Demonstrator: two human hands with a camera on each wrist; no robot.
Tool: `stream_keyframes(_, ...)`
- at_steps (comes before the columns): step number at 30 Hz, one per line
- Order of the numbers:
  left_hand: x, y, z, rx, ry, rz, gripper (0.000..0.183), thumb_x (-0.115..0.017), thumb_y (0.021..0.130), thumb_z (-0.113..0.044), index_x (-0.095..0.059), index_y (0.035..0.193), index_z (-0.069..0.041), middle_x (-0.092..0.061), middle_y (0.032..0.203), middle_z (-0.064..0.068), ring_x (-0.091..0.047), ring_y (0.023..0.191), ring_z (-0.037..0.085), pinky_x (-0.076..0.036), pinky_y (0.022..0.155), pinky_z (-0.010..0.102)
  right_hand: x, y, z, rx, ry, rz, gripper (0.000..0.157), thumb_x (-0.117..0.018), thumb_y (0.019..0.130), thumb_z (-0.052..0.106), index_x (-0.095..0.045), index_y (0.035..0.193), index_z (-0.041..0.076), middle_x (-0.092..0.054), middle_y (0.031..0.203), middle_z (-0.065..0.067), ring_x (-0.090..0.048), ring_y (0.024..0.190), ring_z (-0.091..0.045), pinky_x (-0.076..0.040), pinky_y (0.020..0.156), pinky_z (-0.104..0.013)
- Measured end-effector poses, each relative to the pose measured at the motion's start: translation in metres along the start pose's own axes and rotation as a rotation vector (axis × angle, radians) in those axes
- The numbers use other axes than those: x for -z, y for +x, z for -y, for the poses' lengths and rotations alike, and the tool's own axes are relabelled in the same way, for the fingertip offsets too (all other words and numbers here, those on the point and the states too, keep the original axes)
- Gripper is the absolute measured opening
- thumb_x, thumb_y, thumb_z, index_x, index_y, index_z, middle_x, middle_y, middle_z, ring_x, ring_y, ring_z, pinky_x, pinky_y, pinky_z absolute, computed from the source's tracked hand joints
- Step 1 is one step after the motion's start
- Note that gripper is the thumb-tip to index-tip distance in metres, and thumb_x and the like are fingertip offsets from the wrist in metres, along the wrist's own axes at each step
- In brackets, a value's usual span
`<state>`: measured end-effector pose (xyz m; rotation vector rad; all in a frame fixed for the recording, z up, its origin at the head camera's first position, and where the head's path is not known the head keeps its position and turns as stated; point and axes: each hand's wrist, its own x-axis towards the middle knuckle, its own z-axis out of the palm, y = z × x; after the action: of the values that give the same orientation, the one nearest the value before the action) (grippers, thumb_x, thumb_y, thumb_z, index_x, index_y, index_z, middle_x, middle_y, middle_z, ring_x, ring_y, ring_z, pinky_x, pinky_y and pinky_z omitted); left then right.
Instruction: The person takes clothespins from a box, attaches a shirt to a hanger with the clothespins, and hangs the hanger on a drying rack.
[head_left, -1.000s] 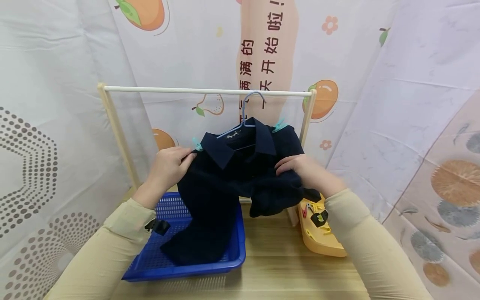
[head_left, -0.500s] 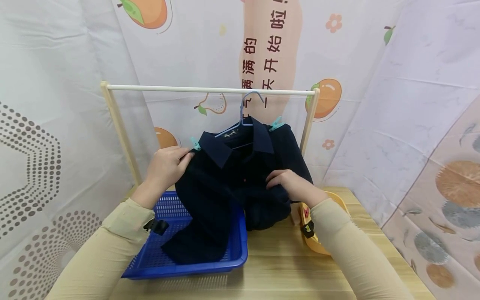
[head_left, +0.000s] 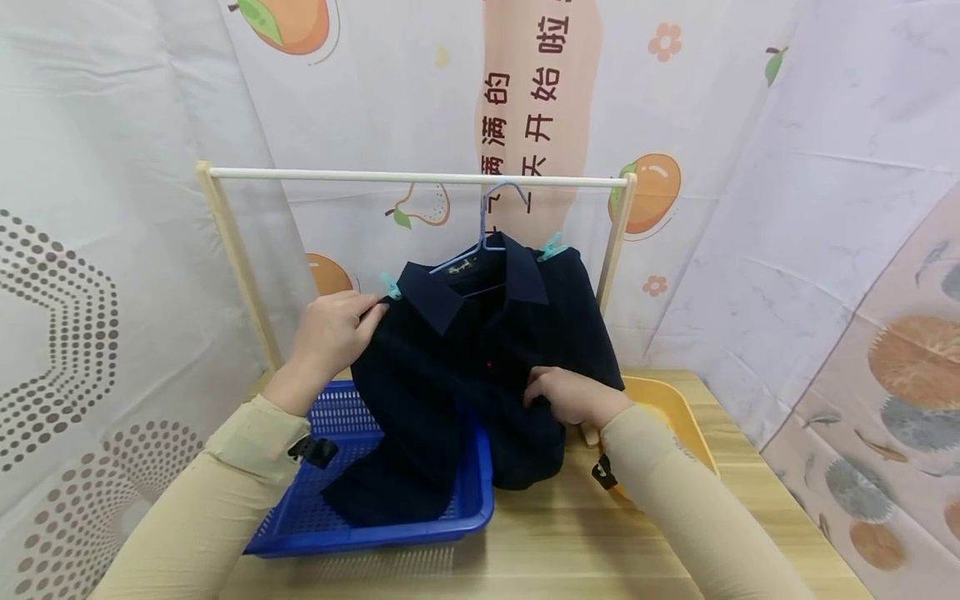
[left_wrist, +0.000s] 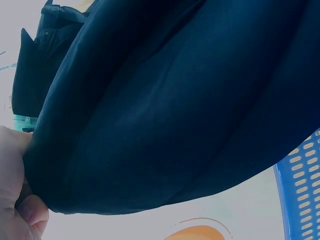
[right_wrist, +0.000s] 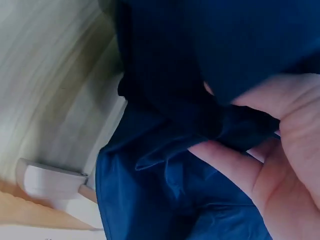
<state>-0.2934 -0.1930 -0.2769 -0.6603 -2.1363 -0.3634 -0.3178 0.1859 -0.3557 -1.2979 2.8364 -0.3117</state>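
A dark navy collared shirt [head_left: 427, 392] hangs on a blue hanger [head_left: 482, 218] hooked over the rack's white rod [head_left: 337, 176]. Turquoise clothespins [head_left: 552, 247] clip both of its shoulders. My left hand [head_left: 335, 327] pinches the left shoulder, just beside the other clothespin [head_left: 391, 287]; in the left wrist view, the hand [left_wrist: 17, 185] is partly cut off at the edge. Lower down, my right hand [head_left: 573, 393] holds the shirt front. The right wrist view has cloth between the thumb and fingers of that hand [right_wrist: 285, 160], with some fingertips hidden by fabric.
A blue plastic basket [head_left: 375, 537] stands under the shirt's left side, and a sleeve drapes into it. At the right, behind my forearm, is a yellow container [head_left: 686, 408]. Wooden posts [head_left: 238, 258] support the rod above a wood-grain table [head_left: 547, 550].
My right hand has moved down and slightly left along the shirt front, and the bunched right side now hangs lower and straighter. My left hand has stayed at the shoulder.
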Motion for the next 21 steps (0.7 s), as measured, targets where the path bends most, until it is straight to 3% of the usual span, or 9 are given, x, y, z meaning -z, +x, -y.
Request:
stream_keyframes(4, 0.000, -0.001, -0.001, 0.009, -0.001, 0.014, 0.013, -0.070, 0.096, -0.012, -0.079, 0.096, -0.003, -0.074, 0.084, 0.013, -0.069, 0.073, 0.030, -0.055, 0.063, 0.046, -0.010, 0.001, 0.002, -0.075, -0.011, 0.075, 0.059, -0.060, 0.071, -0.023, -0.078, 0.105, 0.022, -0.059, 0.111, 0.004, -0.057, 0.097, -0.016, -0.053, 0.090, -0.032)
stream_keyframes(15, -0.004, -0.003, 0.004, 0.034, 0.003, 0.036, 0.011, -0.070, 0.096, -0.010, -0.079, 0.093, -0.004, -0.071, 0.078, 0.011, -0.066, 0.068, 0.029, -0.052, 0.059, 0.045, -0.027, 0.000, 0.003, -0.153, -0.027, 0.196, 0.047, -0.070, 0.078, -0.016, -0.077, 0.105, 0.021, -0.060, 0.101, 0.003, -0.053, 0.085, -0.014, -0.050, 0.073, -0.027)
stream_keyframes(18, -0.004, -0.004, 0.005, 0.024, -0.003, 0.029, 0.010, -0.071, 0.095, -0.010, -0.078, 0.092, -0.003, -0.071, 0.078, 0.011, -0.066, 0.068, 0.029, -0.052, 0.058, 0.044, -0.028, -0.003, 0.006, -0.218, -0.009, 0.252, 0.049, -0.072, 0.077, -0.016, -0.077, 0.111, 0.019, -0.063, 0.106, 0.002, -0.053, 0.086, -0.015, -0.049, 0.072, -0.028)
stream_keyframes(21, -0.005, -0.005, 0.006, 0.017, -0.007, 0.020, 0.010, -0.071, 0.095, -0.009, -0.078, 0.091, -0.003, -0.071, 0.078, 0.011, -0.065, 0.068, 0.029, -0.052, 0.058, 0.044, -0.029, -0.006, 0.010, -0.338, 0.027, 0.312, 0.053, -0.072, 0.079, -0.015, -0.076, 0.119, 0.020, -0.066, 0.117, -0.001, -0.054, 0.086, -0.017, -0.048, 0.065, -0.031)
